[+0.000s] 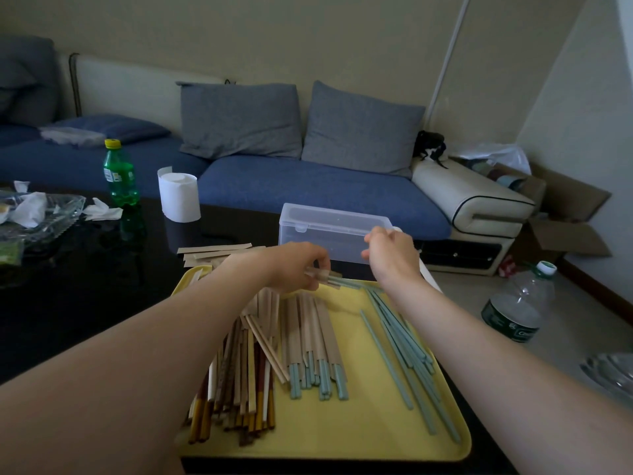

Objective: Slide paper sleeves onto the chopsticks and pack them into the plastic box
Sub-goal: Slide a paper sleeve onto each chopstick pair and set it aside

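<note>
On a yellow tray (342, 437) lie mixed wooden chopsticks (236, 382) at the left, several sleeved teal chopsticks (315, 337) in the middle and bare teal chopsticks (404, 347) at the right. My left hand (294, 265) pinches a brown paper sleeve (322, 276) over the tray's far edge. A teal pair (352, 284) enters the sleeve from the right. My right hand (390, 252) is curled at that pair's far end, the grip hidden behind the hand. A clear plastic box (329, 228), lid shut, stands just beyond both hands. Loose paper sleeves (215, 252) lie on the table.
The tray sits on a black glossy table (85, 286). A green bottle (120, 173), a tissue roll (180, 197) and a glass dish (37, 214) with crumpled paper stand at the back left. A blue sofa (308, 186) is behind; a water bottle (520, 303) stands on the floor.
</note>
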### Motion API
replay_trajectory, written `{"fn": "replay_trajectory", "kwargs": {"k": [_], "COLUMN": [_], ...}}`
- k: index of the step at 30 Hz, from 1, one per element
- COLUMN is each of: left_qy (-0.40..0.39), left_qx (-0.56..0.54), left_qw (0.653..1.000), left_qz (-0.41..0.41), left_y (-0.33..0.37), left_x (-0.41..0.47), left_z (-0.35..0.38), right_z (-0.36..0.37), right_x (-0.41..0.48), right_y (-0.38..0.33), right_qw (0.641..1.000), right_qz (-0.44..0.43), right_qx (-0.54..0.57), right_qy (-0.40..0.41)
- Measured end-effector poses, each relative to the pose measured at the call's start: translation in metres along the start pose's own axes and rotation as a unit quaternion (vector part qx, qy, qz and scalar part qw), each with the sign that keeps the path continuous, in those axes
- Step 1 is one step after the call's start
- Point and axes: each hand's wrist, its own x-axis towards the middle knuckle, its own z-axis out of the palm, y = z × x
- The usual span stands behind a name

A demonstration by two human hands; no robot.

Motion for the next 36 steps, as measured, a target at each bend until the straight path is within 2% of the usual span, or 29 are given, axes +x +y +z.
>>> {"fn": "replay_trajectory", "kwargs": {"k": [2,5,8,12,14,16,21,25,28,31,36], "left_qy": [-0.002,-0.026,-0.053,-0.065,-0.050,-0.032,-0.015,-0.008,-0.006,0.008,0.055], "left_qx": [-0.007,-0.002,0.012,-0.007,-0.033,-0.025,-0.014,0.001,0.013,0.057,0.135], "left_qw": [1.000,0.999,0.998,0.997,0.998,0.999,0.999,1.000,1.000,0.998,0.982], "left_qz": [0.006,0.019,0.037,0.046,0.029,0.000,-0.041,-0.027,-0.024,-0.035,-0.117], "left_y": [0.002,0.009,0.017,0.021,0.018,0.014,0.005,0.007,0.010,0.010,0.000], "left_x": [-0.001,-0.001,-0.001,-0.004,-0.004,-0.004,-0.004,-0.006,-0.006,-0.005,-0.005], "left_z": [-0.002,-0.004,-0.006,-0.010,-0.010,-0.008,-0.005,-0.007,-0.006,-0.003,-0.003], "right_z": [0.006,0.014,0.015,0.015,0.015,0.011,-0.007,-0.012,-0.012,-0.011,-0.009], "right_x": [-0.001,-0.006,-0.008,-0.005,-0.005,-0.006,-0.006,-0.007,-0.009,-0.011,-0.017], "right_y": [0.002,-0.001,-0.004,-0.002,0.000,0.001,0.006,0.009,0.007,0.003,-0.003], "right_qw": [0.998,0.992,0.987,0.986,0.987,0.985,0.934,0.906,0.895,0.880,0.835], "right_qz": [0.042,0.053,0.056,0.072,0.035,-0.034,-0.115,-0.150,-0.126,-0.058,0.068], "right_qx": [0.023,0.051,0.086,0.065,0.038,-0.041,-0.169,-0.207,-0.216,-0.243,-0.299], "right_qy": [-0.042,-0.102,-0.121,-0.133,-0.153,-0.166,-0.293,-0.338,-0.369,-0.403,-0.456]}}
